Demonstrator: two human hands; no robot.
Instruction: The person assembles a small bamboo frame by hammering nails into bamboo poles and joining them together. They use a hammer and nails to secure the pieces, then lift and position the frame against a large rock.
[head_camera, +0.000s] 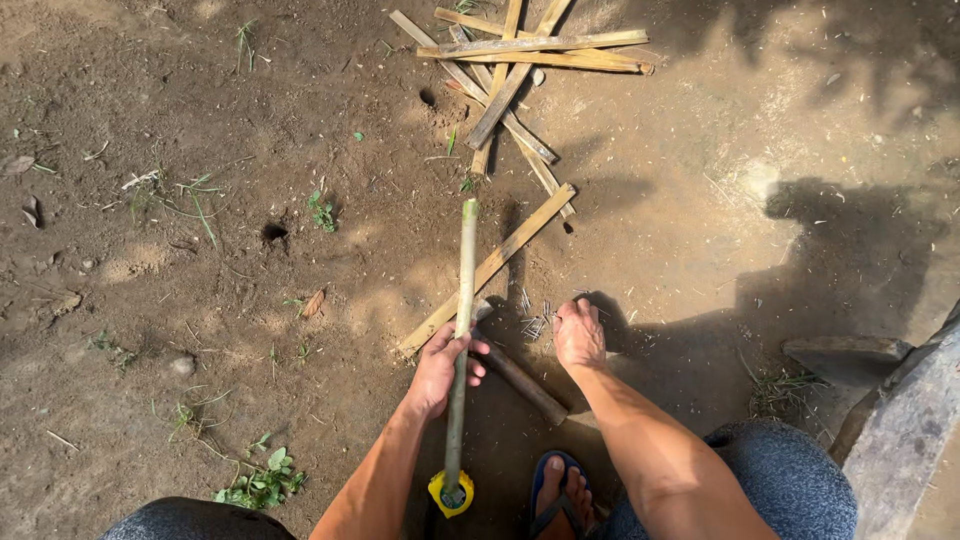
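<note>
My left hand (440, 368) grips a long thin green bamboo pole (463, 300) around its middle; the pole points away from me, and its near end rests in a small yellow ring-shaped thing (451, 494) on the ground. My right hand (578, 335) is down on the dirt with fingers curled over a scatter of small thin nails (535, 318); whether it pinches any I cannot tell. A short brown wooden handle (527, 386) lies on the ground between the two hands. A split bamboo slat (490, 268) lies diagonally under the pole.
A heap of split bamboo slats (520, 60) lies at the far side. My sandalled foot (562, 498) sits on the ground near the yellow ring. A flat stone (845, 352) and a grey slab edge (905, 430) are on the right. Small holes (273, 232) and weeds dot the dirt.
</note>
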